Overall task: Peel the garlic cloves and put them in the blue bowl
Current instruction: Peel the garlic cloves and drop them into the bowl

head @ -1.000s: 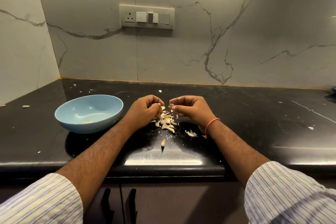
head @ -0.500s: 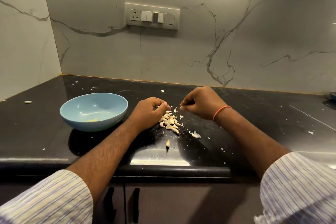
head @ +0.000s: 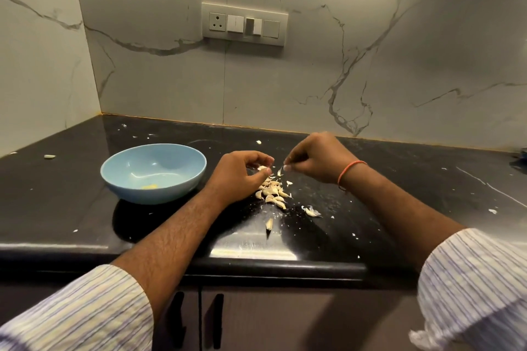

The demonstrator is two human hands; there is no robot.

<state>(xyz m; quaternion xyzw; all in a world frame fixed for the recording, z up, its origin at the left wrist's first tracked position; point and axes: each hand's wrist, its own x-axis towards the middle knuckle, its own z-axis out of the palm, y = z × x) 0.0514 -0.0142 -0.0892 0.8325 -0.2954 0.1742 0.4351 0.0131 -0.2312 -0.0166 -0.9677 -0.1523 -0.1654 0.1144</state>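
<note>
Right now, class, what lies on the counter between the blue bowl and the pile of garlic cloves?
In the head view, the left hand and its wrist fill the stretch between the blue bowl and the garlic cloves.

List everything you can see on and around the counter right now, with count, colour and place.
blue bowl: one, light blue, on the counter left of the hands; a small yellowish bit inside.
garlic pile: one heap, off-white, below the hands.
loose clove: one, tan, near the front edge.
peel scrap: one, white, right of the pile.
stray clove: one, pale, far left.
counter: one, black, flecked with peel bits.
switch panel: one, white, on the marble wall.
left hand: curled round a garlic piece.
right hand: pinches a white peel strip; orange wristband.
</note>
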